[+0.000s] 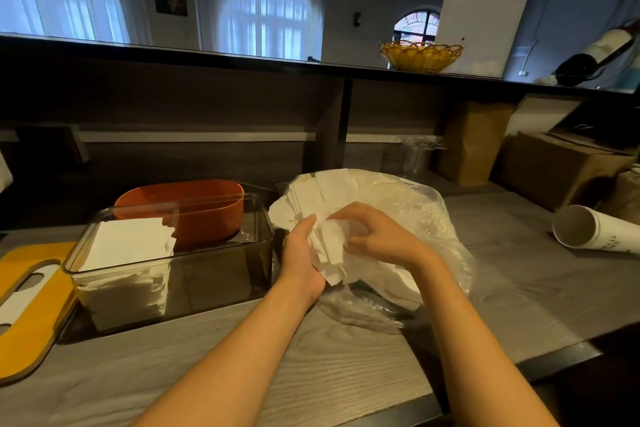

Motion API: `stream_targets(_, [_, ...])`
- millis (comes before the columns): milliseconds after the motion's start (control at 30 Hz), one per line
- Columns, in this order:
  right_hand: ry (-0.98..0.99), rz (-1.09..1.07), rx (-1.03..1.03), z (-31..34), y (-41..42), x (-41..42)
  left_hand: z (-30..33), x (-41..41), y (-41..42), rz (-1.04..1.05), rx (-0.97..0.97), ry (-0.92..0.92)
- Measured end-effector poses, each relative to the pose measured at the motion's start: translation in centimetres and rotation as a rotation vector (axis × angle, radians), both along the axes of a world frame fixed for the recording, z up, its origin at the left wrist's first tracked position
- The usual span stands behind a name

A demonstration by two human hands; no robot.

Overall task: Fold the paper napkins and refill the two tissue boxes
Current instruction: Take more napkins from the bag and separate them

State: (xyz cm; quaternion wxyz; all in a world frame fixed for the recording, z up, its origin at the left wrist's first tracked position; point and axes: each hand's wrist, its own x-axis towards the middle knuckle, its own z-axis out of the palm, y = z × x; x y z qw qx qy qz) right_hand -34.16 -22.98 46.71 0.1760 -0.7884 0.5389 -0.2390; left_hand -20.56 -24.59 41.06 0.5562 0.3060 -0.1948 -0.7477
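Both hands meet at desk centre, over the mouth of a clear plastic bag (408, 218) that lies slumped on the grey desk (311, 374).

Left hand (301, 253): fingers curled round a loose bundle of white paper napkins (330, 250), thumb up on the near face. Right hand (374, 236): fingers bent down, pinching at the top sheet of the same bundle. More napkins (322, 191) stand stacked in the bag at about 12 o'clock from the hands.

Smoky clear tissue box (221, 263): open-topped, at 9 o'clock from the left hand, just beside it. Long axis runs left to right. A stack of folded napkins fills its left half; the right half looks bare to the floor. Orange tissue box (194, 211) sits behind it, at 10 to 11 o'clock; its contents cannot be seen. Yellow lid (31, 305) lies flat at far left.

Judgement: the bundle goes leftward next, and the left hand is the nearer one to the vacant right half of the clear box. The bundle's long edge runs roughly 12 to 6 and may need turning to match the seated stack.

Paper cups (588, 229) lie on their side at 3 o'clock, well apart.
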Motion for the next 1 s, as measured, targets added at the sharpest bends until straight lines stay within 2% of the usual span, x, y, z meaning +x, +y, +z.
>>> stream_targets(200, [0.17,-0.011,-0.043,-0.3,-0.2,0.0,-0.9,-0.2,-1.2,0.095,0.075,-0.068])
stream_targets(333, [0.121,-0.005,-0.07,0.0,0.0,-0.5,-0.8,-0.3,-1.1,0.12,0.053,-0.043])
stream_targets(467, [-0.214,-0.068,-0.127,0.5,0.0,-1.3,-0.9,-0.4,-1.1,0.133,0.046,-0.043])
stream_targets(600, [-0.788,-0.172,-0.227,1.4,0.0,-1.9,-0.5,-0.3,-0.7,0.111,0.058,-0.004])
stream_targets(700, [-1.063,-0.235,-0.163,1.6,0.3,-1.7,0.1,-0.2,-0.1,0.064,0.029,0.071])
stream_targets(867, [-1.2,-0.398,0.044,1.0,-0.2,0.0,0.3,-0.2,0.2,0.068,-0.028,0.129])
stream_targets(1000, [-1.187,-0.582,0.133,0.2,-0.4,1.1,0.1,-0.2,0.0,0.107,0.002,0.092])
